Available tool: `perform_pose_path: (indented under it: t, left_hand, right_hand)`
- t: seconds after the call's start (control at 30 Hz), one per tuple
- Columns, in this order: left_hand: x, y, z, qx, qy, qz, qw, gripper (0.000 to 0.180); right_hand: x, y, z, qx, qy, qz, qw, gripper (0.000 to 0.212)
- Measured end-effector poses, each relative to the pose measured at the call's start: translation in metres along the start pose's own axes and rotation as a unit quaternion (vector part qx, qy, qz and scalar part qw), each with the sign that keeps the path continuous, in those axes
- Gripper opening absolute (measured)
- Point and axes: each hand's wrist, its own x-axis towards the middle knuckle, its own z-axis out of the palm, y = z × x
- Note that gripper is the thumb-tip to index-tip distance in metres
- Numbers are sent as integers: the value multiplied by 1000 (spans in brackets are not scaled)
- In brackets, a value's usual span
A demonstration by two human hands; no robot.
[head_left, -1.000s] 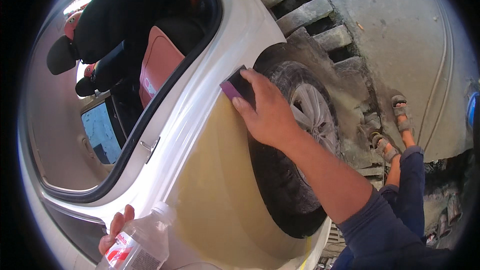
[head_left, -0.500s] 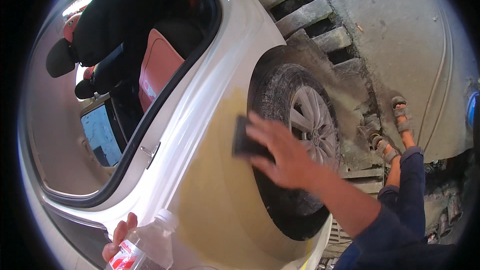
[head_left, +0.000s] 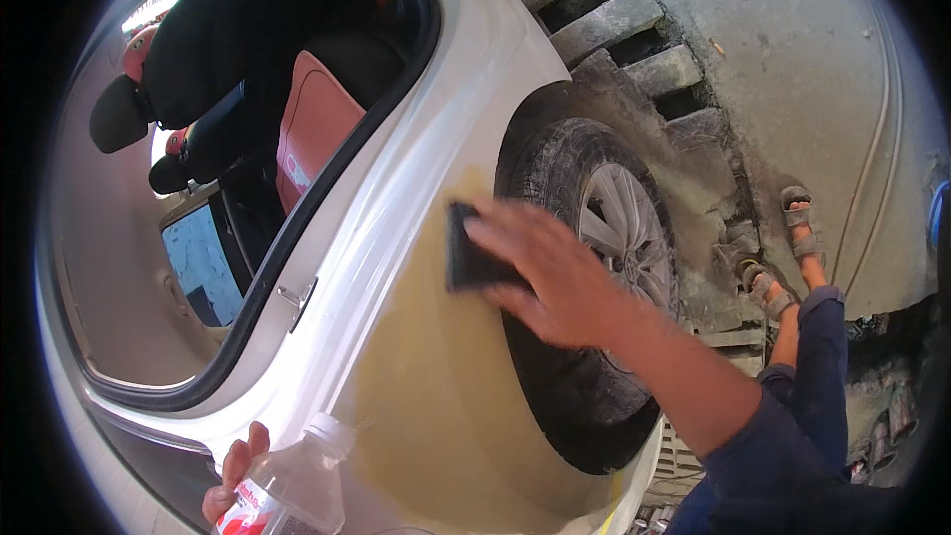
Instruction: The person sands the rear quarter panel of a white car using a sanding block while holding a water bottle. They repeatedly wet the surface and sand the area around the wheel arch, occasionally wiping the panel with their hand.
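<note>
Going by the wheel (head_left: 624, 218), grey w/ a black tyre, dusty: concrete slats (head_left: 606, 25) w/ dark gaps lie above it. Grey floor (head_left: 773, 79) upper R, w/ thin hoses (head_left: 885, 149) running down it. Two feet in sandals (head_left: 800, 223) R of wheel, dark trousers (head_left: 820, 367) lower R. White car (head_left: 495, 59) body wraps its L side; farther L, thru the window, black seats (head_left: 218, 59) & a pink panel (head_left: 319, 129).

In the way: R forearm (head_left: 684, 372) cuts across lower part of wheel & tyre; R hand (head_left: 550, 272) hides part of the block.

Block (head_left: 468, 256): dark, flat-faced, bit blurred, just L of the tyre, on the yellow patch (head_left: 426, 376). R hand's clamped on it, fingers & thumb at opp. edges. Patch is dull yellow, soft-edged, runs L & lower L of wheel, white paint beyond.

Bottle (head_left: 312, 471): clear plastic, white cap, red/white label, well lower L of wheel, tilted, cut by the lower edge. L hand (head_left: 236, 471) has it gripped, fingertips showing past its L side; thumb hidden.
</note>
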Motion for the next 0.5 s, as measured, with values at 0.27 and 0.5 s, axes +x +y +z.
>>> perform_pose_path:
  t: [0.27,0.5]
  left_hand:
    - [-1,-6,-6,-7,-15,10,1000,97]
    - [-3,-9,-10,-59,10,-5,998,93]
  right_hand:
    - [-30,-22,3,13,-25,33,999,68]
    - [-5,-9,5,-8,15,10,1000,64]
